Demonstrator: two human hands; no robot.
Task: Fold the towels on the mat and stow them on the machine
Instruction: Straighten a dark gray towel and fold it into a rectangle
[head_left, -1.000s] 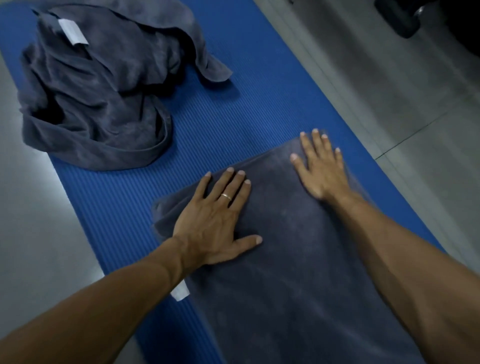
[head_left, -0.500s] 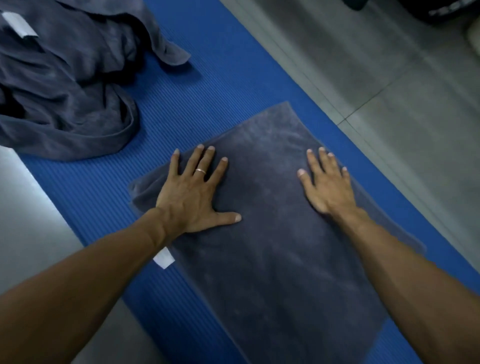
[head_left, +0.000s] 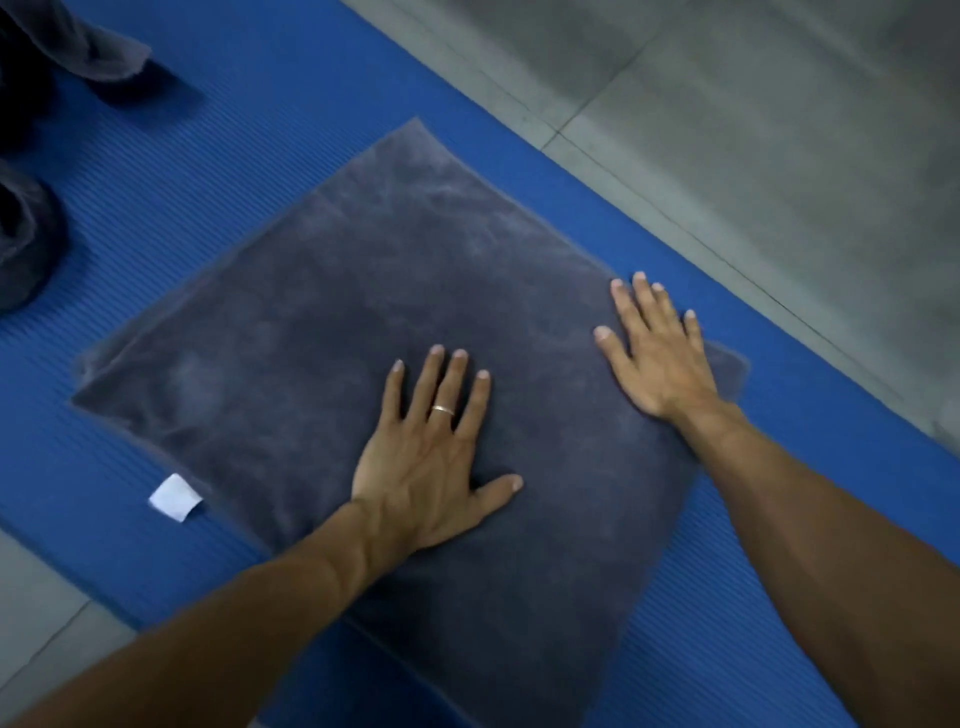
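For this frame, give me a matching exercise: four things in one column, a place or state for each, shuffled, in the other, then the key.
Things
1. left hand
2. right hand
3. white tag
4. crumpled towels

Places or states
A. sticks out from the flat towel's near-left edge onto the mat
B. flat on the flat towel's middle, ring on one finger
C. bunched at the frame's left edge, unfolded
D. flat near the flat towel's right edge

Pairs: 1-B, 2-D, 3-A, 4-C
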